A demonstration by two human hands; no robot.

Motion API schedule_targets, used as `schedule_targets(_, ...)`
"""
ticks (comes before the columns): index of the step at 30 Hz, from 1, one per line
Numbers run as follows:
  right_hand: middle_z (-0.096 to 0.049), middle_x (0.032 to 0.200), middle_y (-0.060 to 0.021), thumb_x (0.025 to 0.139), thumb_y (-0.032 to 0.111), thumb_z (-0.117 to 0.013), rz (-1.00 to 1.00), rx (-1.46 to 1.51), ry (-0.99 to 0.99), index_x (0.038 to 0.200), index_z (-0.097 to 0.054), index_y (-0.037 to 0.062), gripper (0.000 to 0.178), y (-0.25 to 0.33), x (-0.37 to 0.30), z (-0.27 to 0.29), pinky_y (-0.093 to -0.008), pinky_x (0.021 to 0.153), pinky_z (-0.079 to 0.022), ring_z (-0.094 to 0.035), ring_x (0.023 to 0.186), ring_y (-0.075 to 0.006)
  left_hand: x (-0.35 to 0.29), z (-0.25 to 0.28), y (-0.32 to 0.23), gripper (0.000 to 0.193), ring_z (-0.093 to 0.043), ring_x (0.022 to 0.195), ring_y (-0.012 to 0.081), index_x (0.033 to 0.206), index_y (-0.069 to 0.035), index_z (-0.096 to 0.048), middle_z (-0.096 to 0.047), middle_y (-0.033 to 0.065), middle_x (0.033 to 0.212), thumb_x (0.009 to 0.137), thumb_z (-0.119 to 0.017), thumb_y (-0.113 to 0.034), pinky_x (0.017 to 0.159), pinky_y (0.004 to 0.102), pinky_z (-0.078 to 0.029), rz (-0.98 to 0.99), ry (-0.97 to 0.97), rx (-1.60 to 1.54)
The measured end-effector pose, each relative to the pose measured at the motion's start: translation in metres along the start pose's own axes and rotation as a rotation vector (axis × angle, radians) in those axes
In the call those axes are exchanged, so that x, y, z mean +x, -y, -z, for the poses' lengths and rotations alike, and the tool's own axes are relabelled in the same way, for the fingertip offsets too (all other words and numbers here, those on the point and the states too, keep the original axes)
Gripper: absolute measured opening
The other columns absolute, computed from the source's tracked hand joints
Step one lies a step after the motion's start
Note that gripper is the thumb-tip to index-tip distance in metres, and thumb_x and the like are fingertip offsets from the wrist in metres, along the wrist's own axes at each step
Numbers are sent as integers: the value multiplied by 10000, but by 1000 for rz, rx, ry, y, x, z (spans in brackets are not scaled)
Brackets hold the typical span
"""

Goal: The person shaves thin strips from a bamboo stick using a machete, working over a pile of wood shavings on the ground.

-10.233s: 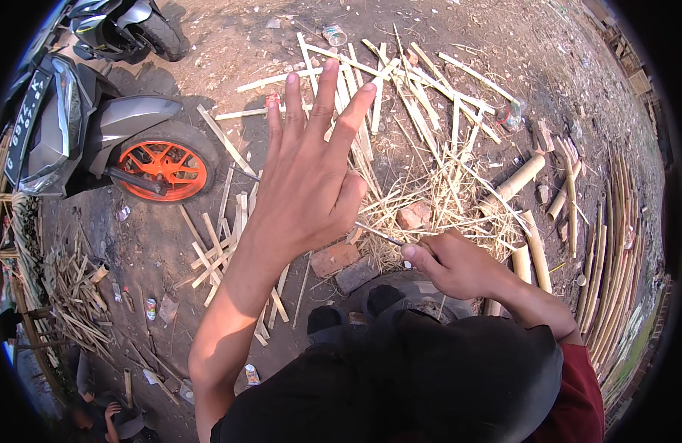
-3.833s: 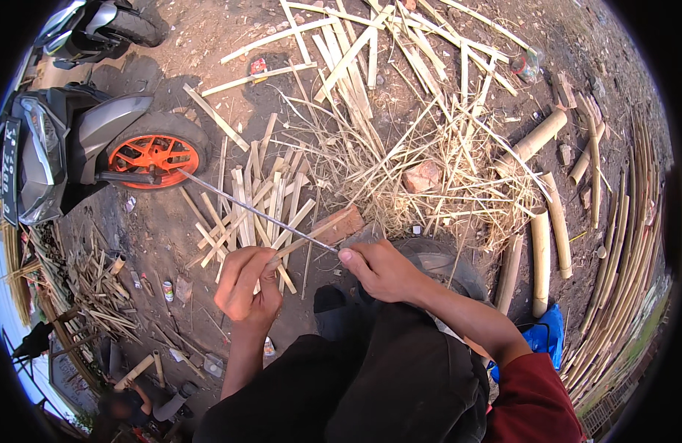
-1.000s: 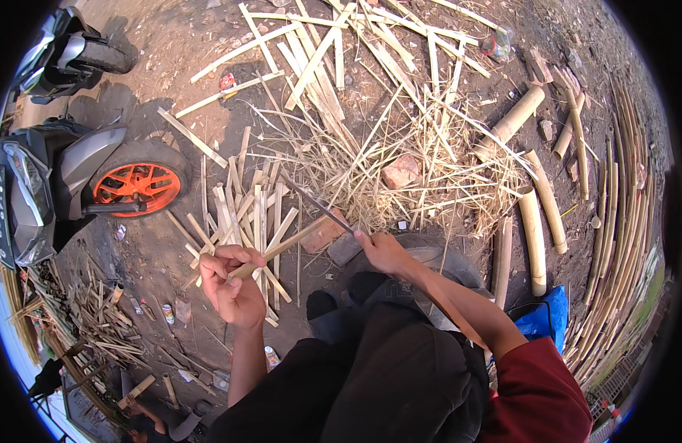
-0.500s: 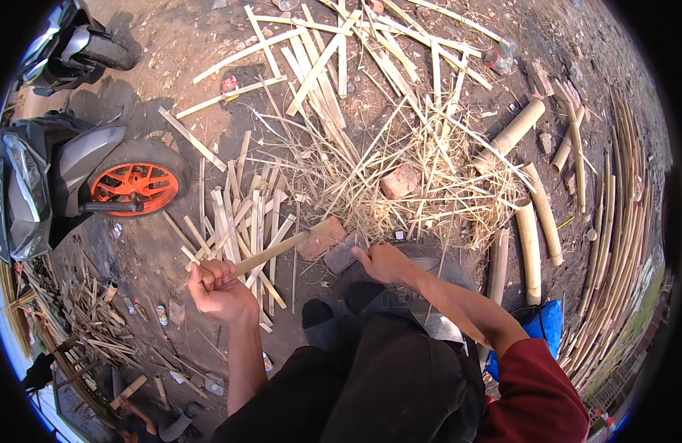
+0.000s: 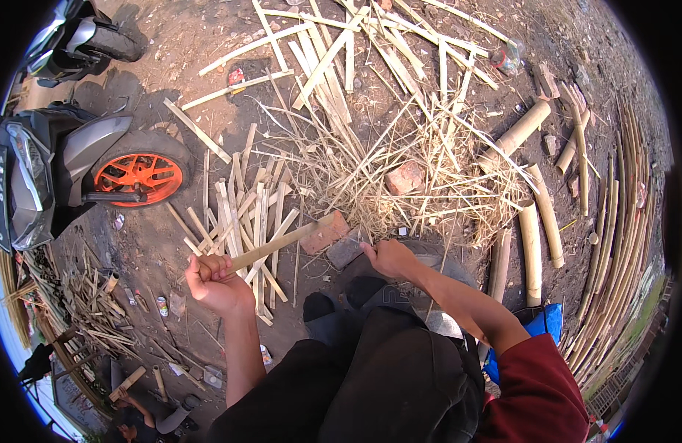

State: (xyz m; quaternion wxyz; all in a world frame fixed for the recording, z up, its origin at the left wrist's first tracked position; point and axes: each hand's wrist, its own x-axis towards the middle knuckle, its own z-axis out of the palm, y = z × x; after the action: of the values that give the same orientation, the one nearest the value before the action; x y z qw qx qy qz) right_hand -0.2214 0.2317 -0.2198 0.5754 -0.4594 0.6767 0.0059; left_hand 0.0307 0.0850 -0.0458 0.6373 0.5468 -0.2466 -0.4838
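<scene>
My left hand (image 5: 219, 284) is closed around the near end of a split bamboo strip (image 5: 282, 243). The strip slants up to the right, and its far end lies over a reddish brick (image 5: 326, 232). Beside that brick is a grey block (image 5: 346, 249). Just right of the block, my right hand (image 5: 392, 260) is closed, thumb toward the strip. A thin, blade-like sliver shows by that thumb; whatever the fingers hold is mostly hidden. Under the strip, a heap of cut bamboo strips (image 5: 261, 214) spreads on the ground left of the bricks.
Ahead lie a pile of shavings (image 5: 348, 181), another brick (image 5: 404, 179) and long strips. Bamboo sections (image 5: 529, 251) and a row of poles (image 5: 614, 244) lie right, near a blue bag (image 5: 544, 323). A motorcycle (image 5: 67, 173) stands left. Another person (image 5: 138, 421) works at lower left.
The whole view has shifted slightly. Both hands keep nearly the same pose, and the strip stays in my left hand with its far end over the brick.
</scene>
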Motion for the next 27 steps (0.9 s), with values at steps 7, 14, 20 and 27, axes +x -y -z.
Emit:
schedule_targets(7,-682,915,-373,1059,547,-341,75,50,28,889,-708,-135,793,26,-16,20,-546,893,-523,-674,960,-521,3,8,1,434,-272,598,128,635,-161,-252,-258,-15,613,954,-542,-210,646,325,-325,-25,-107,11)
schedule_targets(14,-686,875,-352,1045,591,-369,79,23,-33,878,-721,-96,790,44,-11,13,-554,875,-529,-679,939,-515,19,32,-7,423,-285,595,136,626,-162,-260,-243,-8,607,973,-500,-184,642,323,-330,23,-180,-32)
schedule_targets(20,-670,792,-337,1042,568,-419,259,140,-68,862,-726,-54,717,68,-32,-4,-558,825,-544,-679,836,-510,-12,25,7,484,-236,500,154,573,-148,-248,-262,2,529,1029,-374,-250,539,347,-263,-48,593,2)
schedule_targets(27,-665,743,-309,1046,557,-426,283,64,-124,764,-696,-54,725,80,-40,10,-557,783,-547,-678,780,-497,-16,28,8,481,-229,473,167,569,-140,-241,-256,15,503,1034,-357,-183,515,372,-263,-41,611,-18)
